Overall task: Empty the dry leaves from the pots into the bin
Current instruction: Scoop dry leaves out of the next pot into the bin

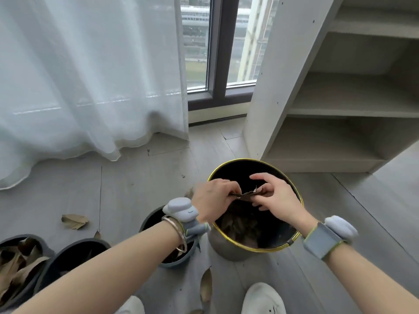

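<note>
Both hands, left hand (215, 196) and right hand (274, 196), pinch dry leaves (246, 195) over the bin (229, 251). The leaves look light and brittle; loosely gathered fingers should hold them best.

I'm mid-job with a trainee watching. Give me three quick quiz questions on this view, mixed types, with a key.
1. True or false: both hands are over the bin.
2. What do the left hand and right hand hold between them? A) a pot B) dry leaves C) a cloth
3. Which pot still looks full: the far-left pot, the middle pot or the pot by the bin?

Key: 1 true; 2 B; 3 far-left pot.
</note>
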`<move>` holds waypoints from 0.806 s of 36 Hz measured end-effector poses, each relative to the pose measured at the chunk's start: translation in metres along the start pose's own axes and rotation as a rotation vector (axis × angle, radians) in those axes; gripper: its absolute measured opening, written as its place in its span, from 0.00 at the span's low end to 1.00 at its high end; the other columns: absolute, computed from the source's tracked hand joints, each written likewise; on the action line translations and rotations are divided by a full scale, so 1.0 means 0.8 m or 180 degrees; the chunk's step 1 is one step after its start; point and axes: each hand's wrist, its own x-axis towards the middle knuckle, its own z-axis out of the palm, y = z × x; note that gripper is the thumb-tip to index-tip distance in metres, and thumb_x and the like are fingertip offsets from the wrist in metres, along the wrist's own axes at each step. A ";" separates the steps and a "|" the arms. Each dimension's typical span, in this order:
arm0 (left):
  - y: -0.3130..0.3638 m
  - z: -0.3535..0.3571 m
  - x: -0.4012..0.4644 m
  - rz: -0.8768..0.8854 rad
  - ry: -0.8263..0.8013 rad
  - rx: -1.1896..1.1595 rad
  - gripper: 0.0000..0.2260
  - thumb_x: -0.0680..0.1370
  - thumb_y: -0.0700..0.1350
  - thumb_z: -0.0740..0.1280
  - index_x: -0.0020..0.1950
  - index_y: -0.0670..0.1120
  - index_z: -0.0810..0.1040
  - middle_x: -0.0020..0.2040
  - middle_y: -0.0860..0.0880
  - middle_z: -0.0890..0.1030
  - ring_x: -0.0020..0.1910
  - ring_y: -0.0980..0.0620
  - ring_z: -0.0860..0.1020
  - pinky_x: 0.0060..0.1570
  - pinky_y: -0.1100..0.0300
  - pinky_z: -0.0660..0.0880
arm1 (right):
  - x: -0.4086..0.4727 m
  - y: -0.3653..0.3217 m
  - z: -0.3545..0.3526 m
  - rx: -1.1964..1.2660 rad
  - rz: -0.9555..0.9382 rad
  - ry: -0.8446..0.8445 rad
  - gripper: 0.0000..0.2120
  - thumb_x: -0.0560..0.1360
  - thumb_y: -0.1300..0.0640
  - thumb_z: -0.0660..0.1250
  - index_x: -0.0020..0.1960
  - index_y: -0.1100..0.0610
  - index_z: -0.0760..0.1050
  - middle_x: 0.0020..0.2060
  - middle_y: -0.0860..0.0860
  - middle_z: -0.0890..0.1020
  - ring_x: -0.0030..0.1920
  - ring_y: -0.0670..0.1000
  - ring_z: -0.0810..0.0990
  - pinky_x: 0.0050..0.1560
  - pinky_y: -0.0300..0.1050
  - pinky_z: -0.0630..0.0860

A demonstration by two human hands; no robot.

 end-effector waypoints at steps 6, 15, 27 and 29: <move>0.004 0.055 0.025 -0.0027 -0.0687 0.0500 0.12 0.79 0.44 0.61 0.57 0.57 0.79 0.55 0.52 0.80 0.57 0.49 0.77 0.50 0.55 0.73 | 0.011 0.052 0.003 -0.1029 0.0221 -0.0333 0.11 0.72 0.64 0.70 0.45 0.47 0.79 0.38 0.46 0.80 0.41 0.48 0.81 0.50 0.45 0.81; -0.015 0.072 0.045 0.0158 -0.1019 0.0764 0.17 0.78 0.47 0.65 0.67 0.56 0.72 0.63 0.51 0.76 0.63 0.49 0.74 0.58 0.53 0.73 | 0.039 0.080 0.017 -0.1706 0.0663 -0.0696 0.21 0.74 0.68 0.66 0.64 0.54 0.75 0.55 0.54 0.81 0.53 0.52 0.80 0.55 0.43 0.77; -0.119 0.012 -0.053 -0.0743 0.1180 -0.1364 0.05 0.77 0.41 0.68 0.50 0.49 0.81 0.46 0.57 0.82 0.45 0.61 0.79 0.43 0.74 0.74 | 0.013 -0.034 0.083 0.0229 -0.0761 0.0572 0.04 0.73 0.61 0.69 0.47 0.55 0.79 0.37 0.49 0.82 0.40 0.49 0.83 0.44 0.45 0.82; -0.153 0.017 -0.073 -0.1139 0.0675 -0.1057 0.05 0.76 0.43 0.68 0.50 0.49 0.80 0.46 0.56 0.82 0.46 0.61 0.80 0.46 0.71 0.76 | 0.001 -0.055 0.118 0.0279 -0.0879 0.0163 0.05 0.73 0.61 0.69 0.49 0.55 0.80 0.38 0.49 0.82 0.38 0.45 0.82 0.42 0.38 0.80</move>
